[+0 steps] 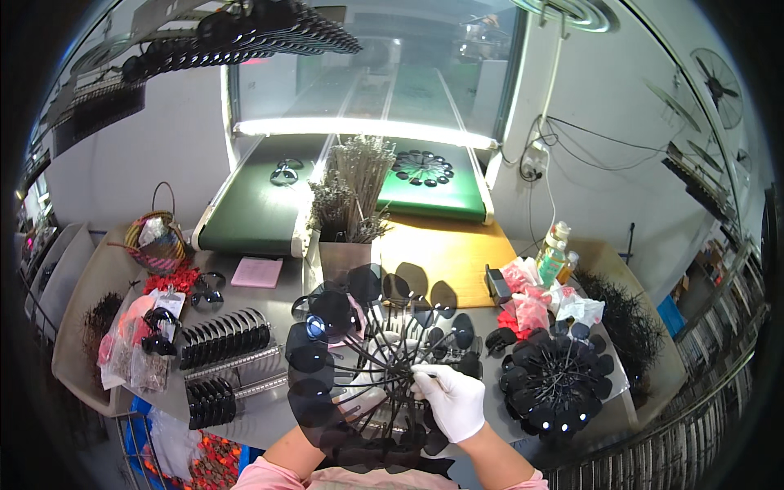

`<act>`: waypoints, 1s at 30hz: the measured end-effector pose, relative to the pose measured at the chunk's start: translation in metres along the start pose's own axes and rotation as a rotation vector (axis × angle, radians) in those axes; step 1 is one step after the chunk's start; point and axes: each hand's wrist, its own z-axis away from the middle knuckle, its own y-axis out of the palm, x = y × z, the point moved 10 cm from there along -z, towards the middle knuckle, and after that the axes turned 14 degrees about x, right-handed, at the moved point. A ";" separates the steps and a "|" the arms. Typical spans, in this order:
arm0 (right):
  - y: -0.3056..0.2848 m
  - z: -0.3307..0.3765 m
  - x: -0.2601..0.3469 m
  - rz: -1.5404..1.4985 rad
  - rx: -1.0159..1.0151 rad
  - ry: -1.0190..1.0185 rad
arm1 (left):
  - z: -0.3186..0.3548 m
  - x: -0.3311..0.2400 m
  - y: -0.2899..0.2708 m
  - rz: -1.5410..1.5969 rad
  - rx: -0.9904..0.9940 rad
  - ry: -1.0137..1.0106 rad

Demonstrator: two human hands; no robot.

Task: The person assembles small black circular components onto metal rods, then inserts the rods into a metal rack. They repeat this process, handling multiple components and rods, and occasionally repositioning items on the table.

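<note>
In front of me is a large wheel-shaped cluster of dark lenses (311,359), with thin black stems running from a central hub to the lenses. My right hand (449,400), in a white glove, pinches the stems near the hub. My left hand (363,398), also gloved, is behind the cluster. Stems and lenses cover most of its fingers, so its grip does not show. A similar dark lens cluster (555,380) lies on the table to the right. Left of the held cluster, rows of black curved pieces (224,336) sit on metal racks (261,384).
Beyond the table are two green conveyor belts (261,192) under a bright tube light (367,126), the right one carrying another lens cluster (422,168). Thin stems (359,180) stand upright between them. A woven basket (159,245), pink pad (256,272) and green bottle (553,257) edge the workspace.
</note>
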 end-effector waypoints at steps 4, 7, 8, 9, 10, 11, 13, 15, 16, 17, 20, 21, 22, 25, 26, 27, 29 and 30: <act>-0.005 0.009 -0.001 0.022 -0.052 -0.040 | -0.017 0.000 0.007 -0.070 0.034 -0.012; -0.011 0.015 0.010 0.133 -0.116 -0.166 | -0.030 0.004 0.008 -0.096 0.073 -0.031; -0.011 0.015 0.005 0.097 -0.117 -0.147 | -0.033 0.008 0.002 -0.054 0.023 -0.059; -0.012 0.015 0.002 0.099 -0.123 -0.133 | -0.038 0.006 0.009 -0.108 0.114 -0.037; -0.012 0.016 -0.002 0.100 -0.127 -0.117 | -0.042 0.007 0.010 -0.109 0.141 -0.041; -0.011 0.017 -0.006 0.110 -0.121 -0.091 | -0.045 0.007 0.013 -0.099 0.196 -0.037; -0.013 0.024 -0.001 0.201 -0.171 -0.140 | -0.050 0.011 0.024 -0.052 0.319 -0.081; -0.015 0.034 0.004 0.272 -0.234 -0.188 | -0.051 0.025 0.039 0.070 0.424 -0.218; -0.017 0.038 0.006 0.291 -0.275 -0.210 | -0.052 0.027 0.047 0.136 0.456 -0.243; -0.022 0.043 0.005 0.251 -0.297 -0.201 | -0.056 0.024 0.056 0.179 0.491 -0.194; -0.037 0.050 0.001 0.211 -0.371 -0.215 | -0.071 0.028 0.066 0.071 0.389 -0.212; -0.045 0.052 -0.022 -0.007 -0.382 -0.065 | -0.074 0.026 0.068 0.066 0.332 -0.200; -0.048 0.049 -0.034 -0.136 -0.350 -0.041 | -0.084 0.020 0.065 -0.171 0.282 -0.187; -0.054 0.049 -0.070 -0.431 -0.267 0.067 | -0.088 0.028 0.061 0.392 0.035 -0.422; -0.058 0.052 -0.082 -0.493 -0.296 0.102 | -0.100 -0.025 0.060 -0.498 0.149 -0.190; -0.058 0.051 -0.090 -0.536 -0.287 0.106 | -0.101 -0.070 0.077 -1.415 0.166 0.007; -0.026 0.035 -0.084 -0.103 0.254 0.120 | -0.098 -0.105 0.084 -1.739 0.088 -0.025; -0.001 0.037 -0.080 0.000 0.537 0.066 | -0.103 -0.119 0.103 -1.963 0.181 0.101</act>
